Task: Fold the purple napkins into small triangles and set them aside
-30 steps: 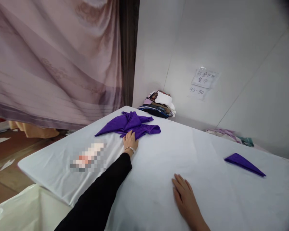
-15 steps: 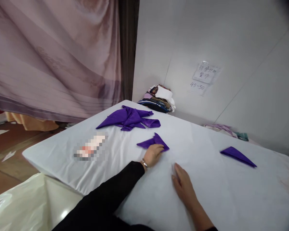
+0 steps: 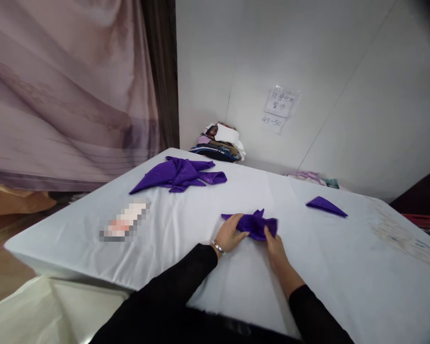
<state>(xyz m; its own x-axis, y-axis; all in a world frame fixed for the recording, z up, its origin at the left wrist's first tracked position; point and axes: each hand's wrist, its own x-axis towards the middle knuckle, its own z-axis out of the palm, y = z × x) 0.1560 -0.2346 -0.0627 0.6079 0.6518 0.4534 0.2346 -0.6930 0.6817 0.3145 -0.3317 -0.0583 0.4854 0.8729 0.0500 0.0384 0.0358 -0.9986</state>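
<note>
- Holding the left part of a purple cloth (image 3: pixel 252 226), your left hand (image 3: pixel 230 234) is partly curled, thumb apart from the fingers; a silver bracelet (image 3: pixel 218 247) circles its wrist.
- Your right hand (image 3: pixel 276 248) is mostly closed, pinching the cloth's right end.
- That cloth is bunched between your hands, low over the middle of the white table (image 3: pixel 315 267).
- Well apart on your right lies a folded napkin (image 3: pixel 327 206), also purple.
- Farther back, to your left, a purple heap (image 3: pixel 181 173) lies loosely.
- Beyond the table, stacked clothes (image 3: pixel 220 142) sit beside the wall (image 3: pixel 308 43).
</note>
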